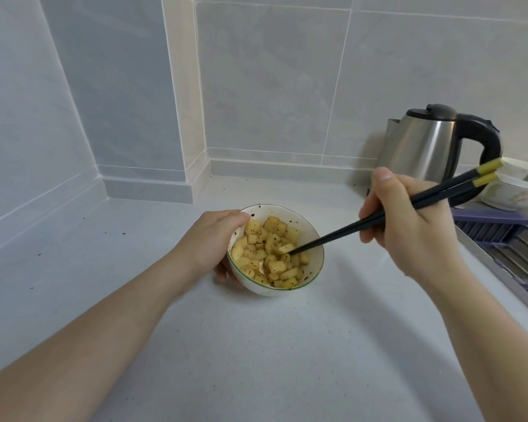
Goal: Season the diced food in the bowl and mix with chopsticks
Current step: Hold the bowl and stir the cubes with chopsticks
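While left hand (209, 239) cups the bowl (313, 254) at its 9 o'clock, right hand (409, 220) pinches chopsticks (363, 222); shafts run toward 8 o'clock, tips in the diced food (272, 254).

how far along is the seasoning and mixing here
Seasoning looks done: dark flecks cover the diced food and dot the bowl rim. Mixing is in hand: the left hand holds the bowl, the right hand holds the chopsticks, tips in the food. Left: finishing the stir.
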